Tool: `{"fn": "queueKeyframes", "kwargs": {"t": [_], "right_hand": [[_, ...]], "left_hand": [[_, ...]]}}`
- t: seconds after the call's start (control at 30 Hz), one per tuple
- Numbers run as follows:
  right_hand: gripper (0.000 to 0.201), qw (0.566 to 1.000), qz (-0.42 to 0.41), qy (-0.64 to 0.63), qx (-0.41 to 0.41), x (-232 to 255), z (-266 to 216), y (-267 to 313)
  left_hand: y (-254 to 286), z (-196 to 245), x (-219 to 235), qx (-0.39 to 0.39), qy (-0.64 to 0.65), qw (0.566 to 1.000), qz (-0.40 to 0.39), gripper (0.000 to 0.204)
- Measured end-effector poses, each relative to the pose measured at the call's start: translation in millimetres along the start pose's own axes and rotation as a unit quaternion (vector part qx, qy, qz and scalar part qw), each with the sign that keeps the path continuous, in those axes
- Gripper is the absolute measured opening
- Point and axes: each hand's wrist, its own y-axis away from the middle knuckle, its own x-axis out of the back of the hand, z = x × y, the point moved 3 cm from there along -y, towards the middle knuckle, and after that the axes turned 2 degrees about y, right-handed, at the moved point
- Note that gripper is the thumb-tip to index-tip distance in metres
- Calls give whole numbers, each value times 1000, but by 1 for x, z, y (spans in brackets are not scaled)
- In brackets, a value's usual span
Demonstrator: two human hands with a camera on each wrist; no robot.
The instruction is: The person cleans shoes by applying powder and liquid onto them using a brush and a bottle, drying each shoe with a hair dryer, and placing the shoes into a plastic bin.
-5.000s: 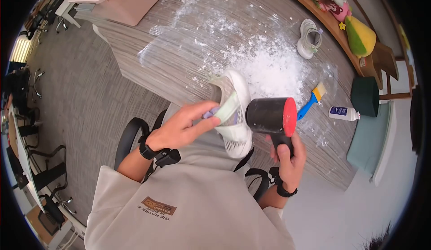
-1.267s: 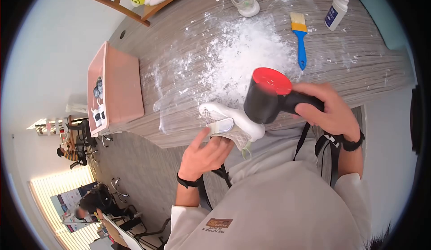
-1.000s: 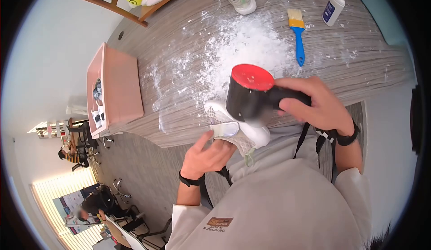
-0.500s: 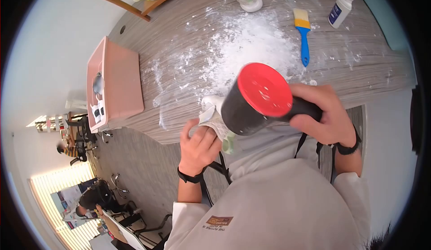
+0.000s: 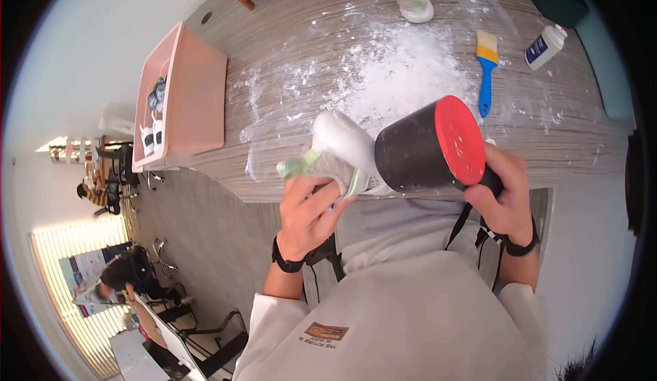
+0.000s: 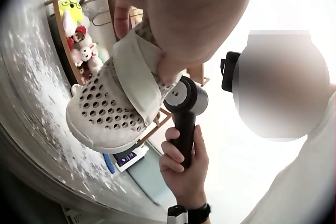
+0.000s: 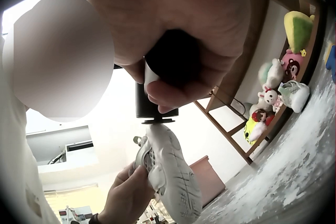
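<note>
My left hand (image 5: 304, 220) holds a white child's shoe (image 5: 335, 135) with pale green trim, by its upper, above the table's near edge. The left wrist view shows its perforated toe (image 6: 107, 111) and strap (image 6: 137, 71). In the right wrist view its grooved sole (image 7: 181, 182) faces outward. My right hand (image 5: 506, 193) grips the handle of a black hair dryer (image 5: 414, 152) with a red round end. The dryer's other end points at the shoe, right at it in the right wrist view. Part of the handle is hidden by my fingers.
White powder (image 5: 410, 73) is spread over the wooden table (image 5: 267, 138). Beyond it stand the matching shoe (image 5: 410, 1), a blue-handled brush (image 5: 486, 73) and a white bottle (image 5: 545, 47). A pink bin (image 5: 198, 94) holding shoes stands at the left.
The left hand has turned the shoe over, and its trim now points left. The dryer has swung from over the shoe to its right side. The head view has shifted.
</note>
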Motion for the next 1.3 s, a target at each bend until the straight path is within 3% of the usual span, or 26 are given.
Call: {"fn": "queueKeyframes", "kwargs": {"t": [0.17,0.37,0.47,0.6,0.77,0.9,1.0,1.2,1.3], "right_hand": [[53,998,25,37,52,-6,-12,-8],[52,997,56,60,4,2,-5,-12],[52,989,39,124,68,-1,-4,-2],[54,987,42,104,117,-10,-17,-13],[50,984,51,152,74,-11,-28,-28],[50,973,10,207,99,-14,-23,-25],[50,978,-6,197,73,-16,-12,-15],[47,984,51,165,40,-21,-5,-20],[47,985,-11,167,49,-26,-6,-21]], "left_hand": [[-13,7,-11,-36,40,998,-45,30],[-12,4,-3,-18,40,999,-11,29],[-15,0,-2,8,83,997,4,30],[-21,5,-13,-6,87,995,-44,31],[-28,13,-16,-55,38,997,-43,33],[-27,2,-8,-23,67,997,-24,33],[-26,-6,-8,15,101,995,-1,31],[-28,-5,-14,53,161,985,-23,25],[-26,-12,-17,111,197,974,3,23]]}}
